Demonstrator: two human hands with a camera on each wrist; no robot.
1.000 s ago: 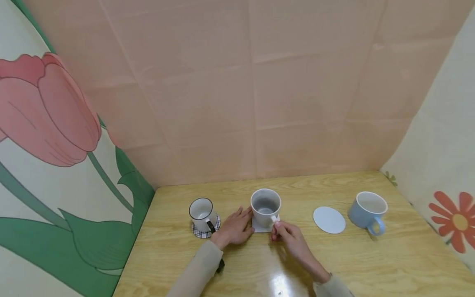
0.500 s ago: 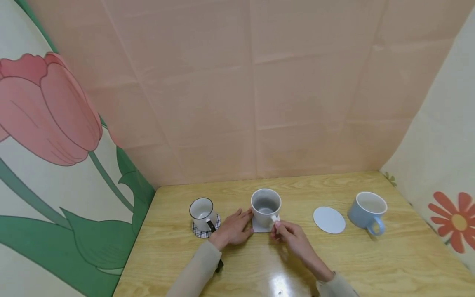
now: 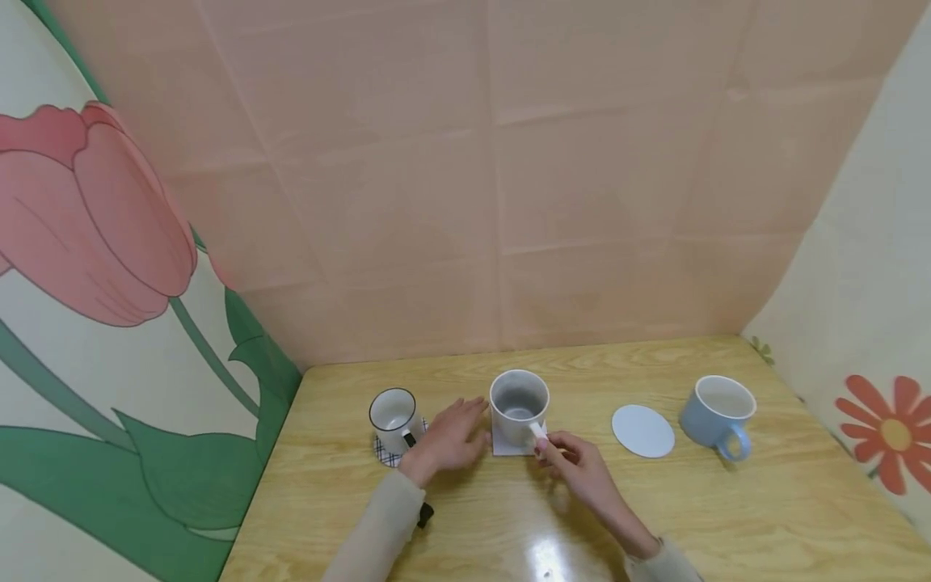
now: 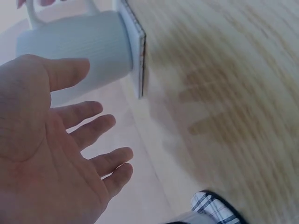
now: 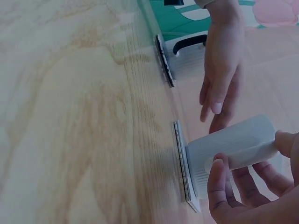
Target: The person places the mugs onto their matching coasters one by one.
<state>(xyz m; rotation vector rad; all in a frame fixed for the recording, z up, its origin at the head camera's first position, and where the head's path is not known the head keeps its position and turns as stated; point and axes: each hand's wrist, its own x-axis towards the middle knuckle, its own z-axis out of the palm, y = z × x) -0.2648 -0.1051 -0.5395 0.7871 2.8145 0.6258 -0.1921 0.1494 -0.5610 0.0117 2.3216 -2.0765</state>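
A white mug (image 3: 520, 408) with a grey inside stands upright on a square white coaster (image 3: 502, 446) mid-table. My right hand (image 3: 585, 473) pinches its handle (image 5: 247, 156) between thumb and fingers. To the left of that mug, my left hand (image 3: 449, 436) hovers with fingers extended. A small gap parts it from the mug and coaster, and its shadow falls on the wood in the left wrist view. Left of that hand, a white mug with a black rim (image 3: 394, 416) sits on a round checked coaster (image 3: 384, 455), its black handle partly hidden behind the wrist.
A round white coaster (image 3: 643, 431) lies to the right of my right hand. Beyond it, a blue mug (image 3: 716, 416) stands directly on the wooden table (image 3: 480, 533). A pink cloth wall (image 3: 407, 202) rises at the table's back edge, with flower-printed panels at both sides.
My left hand has lifted off the table and drawn slightly left, away from the middle mug and its coaster. The right hand still holds the handle; the mug stays put.
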